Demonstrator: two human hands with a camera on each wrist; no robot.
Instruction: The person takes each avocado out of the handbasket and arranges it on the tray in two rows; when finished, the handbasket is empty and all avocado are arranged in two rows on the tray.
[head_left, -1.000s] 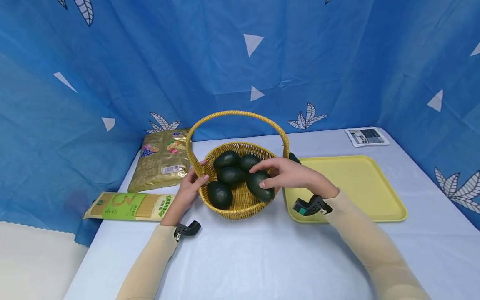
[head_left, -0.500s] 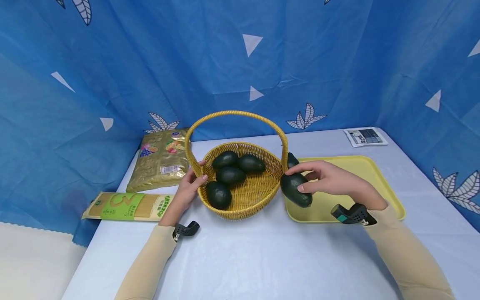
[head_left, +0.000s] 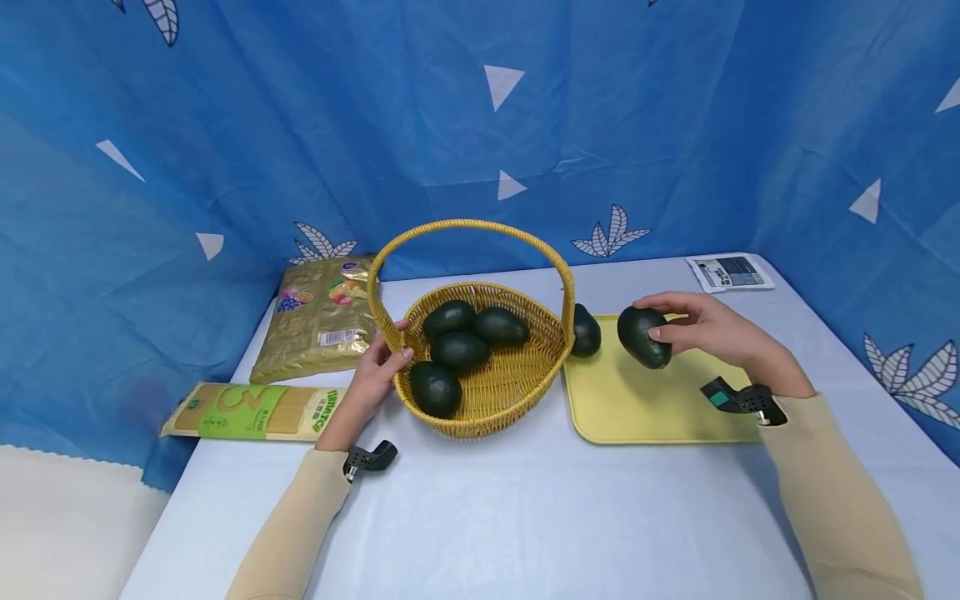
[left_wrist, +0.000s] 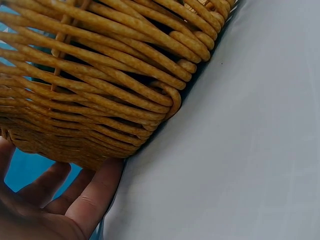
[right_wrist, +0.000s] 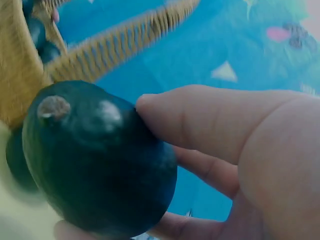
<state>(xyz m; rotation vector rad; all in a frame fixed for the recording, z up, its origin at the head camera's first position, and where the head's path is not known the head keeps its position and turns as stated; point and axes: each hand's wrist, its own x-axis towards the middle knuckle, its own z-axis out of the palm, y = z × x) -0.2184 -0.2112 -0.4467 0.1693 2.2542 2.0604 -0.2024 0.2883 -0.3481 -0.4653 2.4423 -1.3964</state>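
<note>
A yellow wicker basket [head_left: 517,392] with a tall handle holds several dark green avocados [head_left: 459,350]. My left hand [head_left: 378,369] grips its left rim; in the left wrist view my fingers [left_wrist: 92,197] curl under the woven basket wall [left_wrist: 100,90]. My right hand [head_left: 701,329] holds one avocado [head_left: 642,336] [right_wrist: 95,160] between thumb and fingers, just above the far part of the yellow tray [head_left: 637,400]. Another avocado [head_left: 586,333] lies at the tray's far left corner, beside the basket.
A gold snack bag [head_left: 322,321] and a green noodle packet [head_left: 255,411] lie left of the basket. A small printed card [head_left: 730,272] sits at the far right of the white table [head_left: 525,517]. Blue cloth walls surround the table on three sides.
My right hand lifted an avocado out of the basket and carried it right, over the tray. The left hand stayed on the basket rim.
</note>
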